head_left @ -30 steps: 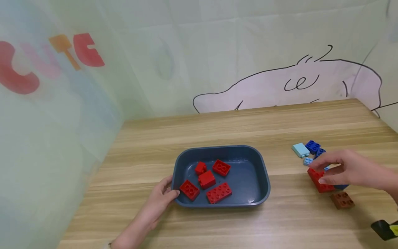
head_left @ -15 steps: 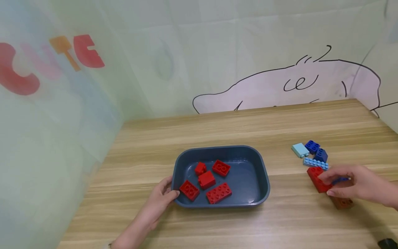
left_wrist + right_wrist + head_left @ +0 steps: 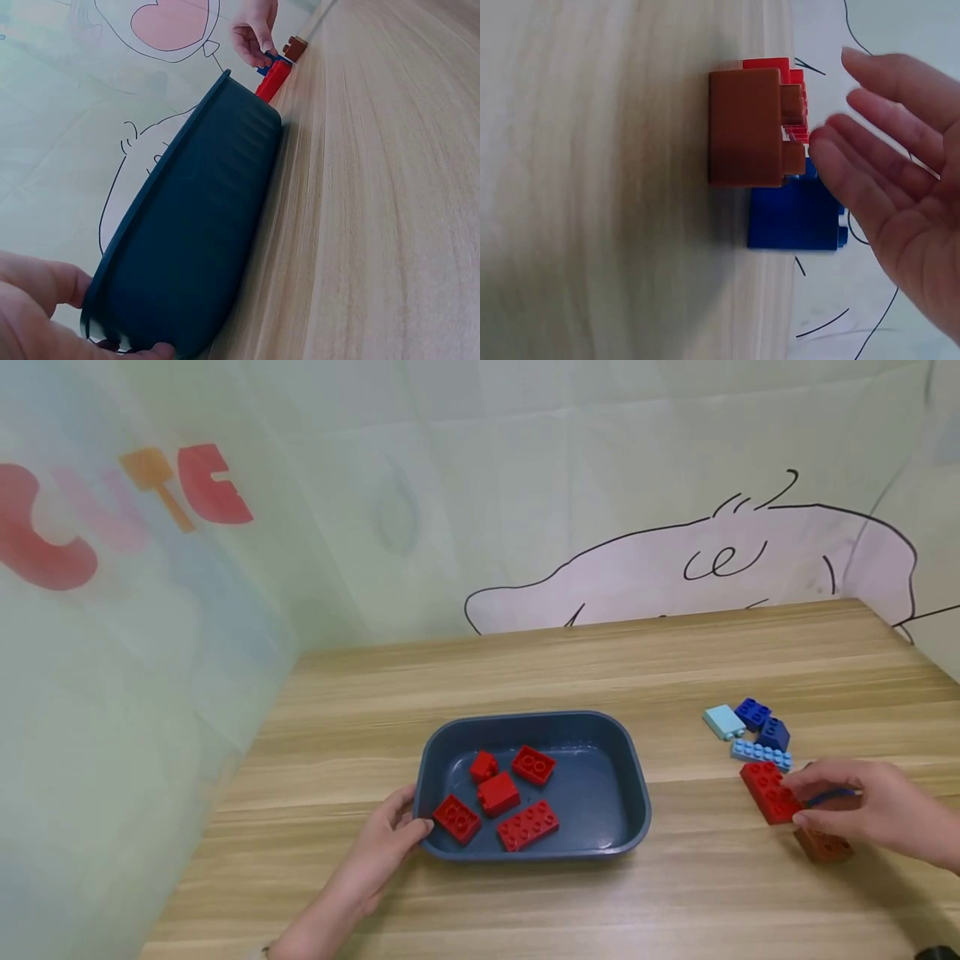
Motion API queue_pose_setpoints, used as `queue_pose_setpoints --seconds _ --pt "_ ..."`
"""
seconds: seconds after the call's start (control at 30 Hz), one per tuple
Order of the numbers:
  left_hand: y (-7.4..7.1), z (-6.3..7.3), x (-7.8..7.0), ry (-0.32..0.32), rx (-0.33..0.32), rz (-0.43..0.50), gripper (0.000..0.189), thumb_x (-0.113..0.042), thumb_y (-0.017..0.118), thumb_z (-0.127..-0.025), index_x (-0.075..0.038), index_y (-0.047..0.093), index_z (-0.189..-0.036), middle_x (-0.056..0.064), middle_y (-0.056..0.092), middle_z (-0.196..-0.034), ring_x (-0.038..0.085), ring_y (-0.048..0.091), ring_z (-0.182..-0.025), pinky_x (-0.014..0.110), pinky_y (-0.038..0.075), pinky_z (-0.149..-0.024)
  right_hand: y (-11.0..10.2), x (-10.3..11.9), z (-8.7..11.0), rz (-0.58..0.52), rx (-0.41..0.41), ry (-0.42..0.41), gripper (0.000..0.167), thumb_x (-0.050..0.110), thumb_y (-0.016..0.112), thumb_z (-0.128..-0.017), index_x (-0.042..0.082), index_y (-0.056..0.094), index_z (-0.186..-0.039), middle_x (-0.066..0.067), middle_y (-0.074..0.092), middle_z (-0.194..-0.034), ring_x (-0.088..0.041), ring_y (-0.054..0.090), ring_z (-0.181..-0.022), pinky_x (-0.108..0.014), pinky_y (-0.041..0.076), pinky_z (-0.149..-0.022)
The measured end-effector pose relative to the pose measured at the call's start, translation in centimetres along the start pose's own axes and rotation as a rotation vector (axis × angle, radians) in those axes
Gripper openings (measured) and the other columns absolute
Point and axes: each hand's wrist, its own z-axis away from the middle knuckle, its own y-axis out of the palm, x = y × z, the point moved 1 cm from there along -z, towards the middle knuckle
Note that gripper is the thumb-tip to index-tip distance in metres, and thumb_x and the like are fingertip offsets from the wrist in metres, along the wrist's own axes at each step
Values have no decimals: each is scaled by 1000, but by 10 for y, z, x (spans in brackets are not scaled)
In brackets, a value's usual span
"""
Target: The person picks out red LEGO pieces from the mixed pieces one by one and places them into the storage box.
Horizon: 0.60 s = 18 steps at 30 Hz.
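My left hand (image 3: 382,839) grips the left end of a dark blue-grey tray (image 3: 600,777), its thumb over the rim. Several red toy bricks lie in the tray, one a long studded brick (image 3: 528,826). My right hand (image 3: 873,802) hovers over the bricks on the right, fingers slightly bent and apart. Just left of its fingertips lies a red brick (image 3: 768,793). Beneath it are a brown brick (image 3: 744,127) and a blue brick (image 3: 791,217), the blue one mostly hidden in the head view. In the right wrist view nothing is between the fingers.
Behind the red brick lie a light blue studded brick (image 3: 761,754), a pale blue brick (image 3: 723,722) and two dark blue bricks, one a square brick (image 3: 753,713). The wooden table (image 3: 360,693) meets a printed cloth backdrop (image 3: 450,527) at its back and left.
My right hand has moved right and nearer to me, off the red brick, uncovering the light blue and dark blue bricks. The left hand and tray stay in place.
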Motion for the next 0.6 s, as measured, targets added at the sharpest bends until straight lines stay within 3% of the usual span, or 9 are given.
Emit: queue_pose_setpoints --seconds 0.13,0.37,0.6 --pt "0 0 0 0 4 6 58 4 48 -84 11 28 -138 29 40 -135 35 48 -119 40 46 -94 4 2 -1 49 -55 94 40 19 81 -69 -2 67 -100 -12 66 -92 1 57 -73 -19 52 -57" --pt "0 -1 1 2 8 7 58 4 48 -84 11 28 -138 29 39 -136 34 48 -119 40 46 -93 13 12 -2 96 -70 217 72 38 81 -66 -15 59 -109 -23 65 -91 -28 65 -76 -27 54 -56" --pt "-1 -1 1 21 18 10 58 4 47 -85 13 26 -138 30 38 -135 35 46 -119 41 45 -94 15 16 -5 153 -52 214 77 42 82 -63 -16 59 -108 -14 64 -84 -23 59 -73 -24 47 -53"
